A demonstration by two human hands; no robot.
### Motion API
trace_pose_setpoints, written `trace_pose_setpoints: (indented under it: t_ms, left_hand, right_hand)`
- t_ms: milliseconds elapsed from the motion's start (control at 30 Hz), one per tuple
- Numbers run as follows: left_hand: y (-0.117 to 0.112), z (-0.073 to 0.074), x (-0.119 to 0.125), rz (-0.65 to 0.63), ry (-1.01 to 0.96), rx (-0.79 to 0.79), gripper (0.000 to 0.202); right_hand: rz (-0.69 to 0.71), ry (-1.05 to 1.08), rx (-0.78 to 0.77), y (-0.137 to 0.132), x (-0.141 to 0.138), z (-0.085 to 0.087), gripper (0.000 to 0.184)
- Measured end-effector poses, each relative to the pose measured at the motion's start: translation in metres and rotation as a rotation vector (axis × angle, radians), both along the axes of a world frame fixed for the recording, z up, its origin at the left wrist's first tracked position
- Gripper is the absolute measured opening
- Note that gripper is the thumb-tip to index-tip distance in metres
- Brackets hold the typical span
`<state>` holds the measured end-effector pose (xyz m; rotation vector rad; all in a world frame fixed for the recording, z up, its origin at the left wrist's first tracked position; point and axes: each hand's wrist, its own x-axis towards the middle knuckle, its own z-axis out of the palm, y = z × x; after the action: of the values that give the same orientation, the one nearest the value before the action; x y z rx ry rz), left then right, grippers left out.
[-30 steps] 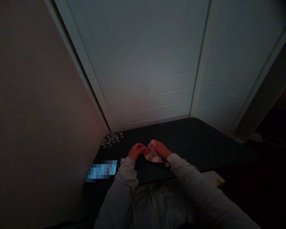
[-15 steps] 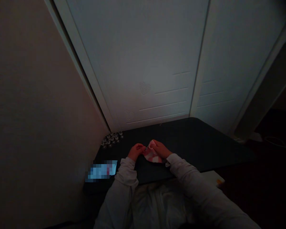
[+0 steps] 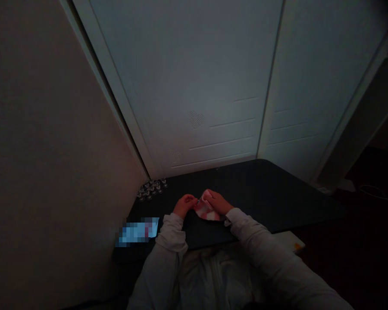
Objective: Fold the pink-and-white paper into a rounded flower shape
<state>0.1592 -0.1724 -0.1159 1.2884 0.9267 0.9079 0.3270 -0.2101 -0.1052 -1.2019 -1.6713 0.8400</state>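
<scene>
A pink-and-white checked cloth (image 3: 207, 212) hangs from my right hand (image 3: 218, 201), whose fingers are closed round its upper part. Just left of it, my left hand (image 3: 185, 205) is in a pinch with the fingertips at the cloth's edge. Between the two hands shows a bit of a small shiny piece (image 3: 198, 200), mostly hidden by fingers and cloth; the dim light keeps me from telling its kind. Both hands are over the dark table (image 3: 245, 193), close to its front side.
Several small shiny pieces (image 3: 150, 189) stand grouped at the table's far left corner. A lit screen (image 3: 139, 231), blurred out, lies at the left edge. Behind the table rises a white panelled door (image 3: 194, 77). Below the front edge, a pale box-like object (image 3: 287, 241) shows.
</scene>
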Motion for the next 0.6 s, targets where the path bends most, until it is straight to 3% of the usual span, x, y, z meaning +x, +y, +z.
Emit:
trace_pose_setpoints:
  t_ms: [600]
  left_hand:
    - [-0.0002, -0.0003, 0.0002, 0.008, -0.011, 0.007, 0.034]
  right_hand:
    - [-0.006, -0.011, 0.019, 0.0020, 0.0008, -0.0039, 0.014]
